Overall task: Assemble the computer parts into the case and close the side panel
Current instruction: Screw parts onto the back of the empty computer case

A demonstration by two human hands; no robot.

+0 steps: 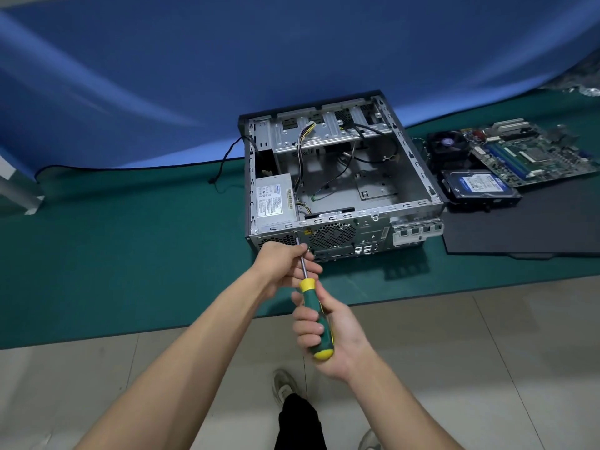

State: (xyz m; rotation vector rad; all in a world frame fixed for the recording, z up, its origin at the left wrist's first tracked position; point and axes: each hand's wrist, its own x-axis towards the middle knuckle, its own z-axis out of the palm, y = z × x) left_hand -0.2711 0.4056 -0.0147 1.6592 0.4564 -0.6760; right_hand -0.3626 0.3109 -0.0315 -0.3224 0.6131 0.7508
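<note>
From the head cam we've got the case (344,177) lying open-side-up on the green-matted counter (130,254), back panel facing us. Our right hand (328,332) has a full grip wrapped around the green-and-yellow screwdriver (316,316) handle, and our left hand (285,264) pinches the metal shaft up near the tip, which sits against the case's rear edge by the power supply (274,203). That supply is in the case's near-left corner, loose cables trailing across the inside. Right of the case, the motherboard (526,151), a fan (449,146) and the hard drive (480,186) lie on the black side panel (535,228).
</note>
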